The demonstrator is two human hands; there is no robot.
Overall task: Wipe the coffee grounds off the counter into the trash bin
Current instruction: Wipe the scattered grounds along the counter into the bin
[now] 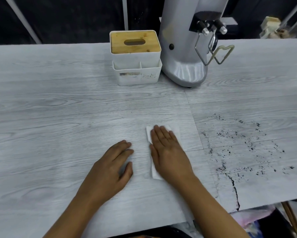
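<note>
Dark coffee grounds (243, 148) lie scattered over the right part of the pale wood-grain counter (58, 117), with a thin dark line of grounds (233, 186) running toward the front edge. My right hand (168, 150) presses flat, fingers straight, on a folded white tissue (176, 133) just left of the grounds. My left hand (110, 169) rests on the counter beside it, fingers loosely bent, holding nothing. A trash bin with a dark liner (271, 224) shows below the counter's front right edge.
A white tissue box with a bamboo lid (135, 48) stands at the back centre. Right of it is a silver coffee grinder (183, 48) with a wire portafilter fork (218, 52). Some items sit at the far right back (271, 28).
</note>
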